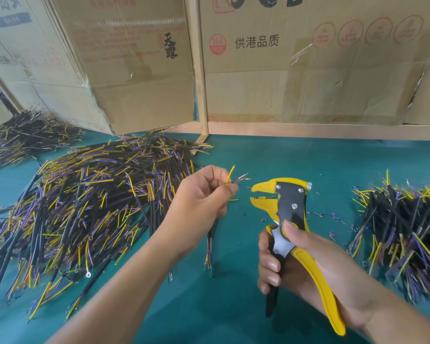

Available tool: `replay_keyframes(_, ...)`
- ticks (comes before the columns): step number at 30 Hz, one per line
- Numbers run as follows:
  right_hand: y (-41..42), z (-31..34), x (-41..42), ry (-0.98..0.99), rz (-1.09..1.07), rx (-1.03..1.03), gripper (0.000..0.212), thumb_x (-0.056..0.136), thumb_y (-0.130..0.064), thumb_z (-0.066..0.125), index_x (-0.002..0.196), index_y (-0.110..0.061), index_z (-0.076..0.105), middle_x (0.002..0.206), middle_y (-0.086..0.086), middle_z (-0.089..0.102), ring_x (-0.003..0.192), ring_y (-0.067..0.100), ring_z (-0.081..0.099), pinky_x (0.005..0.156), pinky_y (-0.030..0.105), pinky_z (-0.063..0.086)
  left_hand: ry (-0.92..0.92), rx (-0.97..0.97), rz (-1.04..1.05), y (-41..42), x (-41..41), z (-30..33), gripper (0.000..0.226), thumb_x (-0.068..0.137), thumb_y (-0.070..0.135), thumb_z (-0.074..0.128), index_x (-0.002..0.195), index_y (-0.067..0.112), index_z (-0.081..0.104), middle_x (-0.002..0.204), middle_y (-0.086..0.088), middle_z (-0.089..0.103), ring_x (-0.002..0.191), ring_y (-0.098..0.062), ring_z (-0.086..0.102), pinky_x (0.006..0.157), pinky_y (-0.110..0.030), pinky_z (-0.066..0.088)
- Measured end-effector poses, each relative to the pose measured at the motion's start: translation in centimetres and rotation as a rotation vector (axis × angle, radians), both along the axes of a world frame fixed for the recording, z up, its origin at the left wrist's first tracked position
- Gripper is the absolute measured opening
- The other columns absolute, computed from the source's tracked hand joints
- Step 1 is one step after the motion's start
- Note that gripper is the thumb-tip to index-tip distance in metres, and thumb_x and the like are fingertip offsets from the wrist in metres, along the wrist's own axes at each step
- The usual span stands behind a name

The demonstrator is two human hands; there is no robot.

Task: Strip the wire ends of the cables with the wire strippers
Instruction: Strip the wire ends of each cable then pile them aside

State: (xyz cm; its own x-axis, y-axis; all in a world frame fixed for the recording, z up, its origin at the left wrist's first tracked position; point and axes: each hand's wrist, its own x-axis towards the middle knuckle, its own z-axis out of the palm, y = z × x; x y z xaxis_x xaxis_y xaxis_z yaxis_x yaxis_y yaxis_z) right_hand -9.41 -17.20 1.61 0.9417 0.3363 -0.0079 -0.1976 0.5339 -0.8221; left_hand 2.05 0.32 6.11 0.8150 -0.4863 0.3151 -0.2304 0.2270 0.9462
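Note:
My left hand (202, 202) pinches a black cable (210, 242) near its end. The cable's thin wires (234, 177) fan out past my fingertips: a yellow one sticks upward and bare copper strands point right. The rest of the cable hangs below my hand toward the table. My right hand (305, 264) grips the handles of the yellow and black wire strippers (291, 214). Their jaws (255, 196) are slightly apart and point left, a short gap to the right of the wire ends.
A big heap of black cables (85, 202) with yellow, blue and purple wires covers the green table (308, 157) at left, a smaller pile (402, 232) at right. Insulation bits (330, 217) litter the middle. Cardboard boxes (308, 58) wall off the back.

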Motion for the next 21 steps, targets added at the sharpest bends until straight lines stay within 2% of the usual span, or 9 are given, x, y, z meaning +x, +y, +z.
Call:
replay_keyframes(4,0.1,-0.1,0.1,0.010,0.007,0.019,0.046,0.091,-0.046,0.071,0.100,-0.002,0.064,0.076,0.012,0.050,0.066,0.028,0.050,0.073,0.046,0.048,0.040,-0.035,-0.043,-0.1,-0.3,0.1,0.014,0.086,0.011,0.058,0.077,0.022,0.060,0.065,0.000,0.030,0.050,-0.009,0.025,0.047,-0.017,0.027)
replay_keyframes(7,0.0,0.0,0.0,0.004,0.015,0.037,0.044,0.093,-0.046,0.068,0.101,-0.002,0.064,0.076,0.012,0.051,0.067,0.028,0.050,0.074,0.046,0.048,-0.056,-0.011,-0.022,-0.1,-0.3,-0.1,0.010,0.083,0.019,0.065,0.074,0.024,0.062,0.060,0.008,0.037,0.049,-0.009,0.028,0.048,-0.018,0.028)
replay_keyframes(12,0.4,0.5,-0.2,0.028,-0.025,0.033,0.048,0.085,-0.047,0.076,0.096,-0.002,0.065,0.074,0.013,0.049,0.064,0.028,0.049,0.071,0.046,0.048,-0.176,0.031,0.032,-0.1,-0.3,-0.4,0.015,0.084,0.030,0.064,0.077,0.017,0.060,0.062,0.004,0.040,0.050,-0.011,0.029,0.048,-0.021,0.027)
replay_keyframes(19,0.7,1.3,-0.8,0.028,-0.030,0.021,0.045,0.084,-0.045,0.076,0.094,-0.003,0.064,0.075,0.014,0.046,0.066,0.029,0.047,0.072,0.045,0.047,-0.173,0.035,0.077,-0.2,-0.3,-0.5,0.014,0.084,0.032,0.059,0.074,0.023,0.063,0.056,0.006,0.039,0.048,-0.011,0.028,0.048,-0.020,0.025)
replay_keyframes(21,0.7,1.2,-0.7,0.017,-0.023,0.018,0.045,0.086,-0.046,0.074,0.095,-0.003,0.063,0.075,0.013,0.046,0.066,0.028,0.047,0.072,0.045,0.047,-0.200,0.028,0.104,-0.2,-0.4,-0.5,0.013,0.084,0.031,0.060,0.071,0.025,0.061,0.056,0.012,0.039,0.049,-0.009,0.028,0.048,-0.020,0.025)
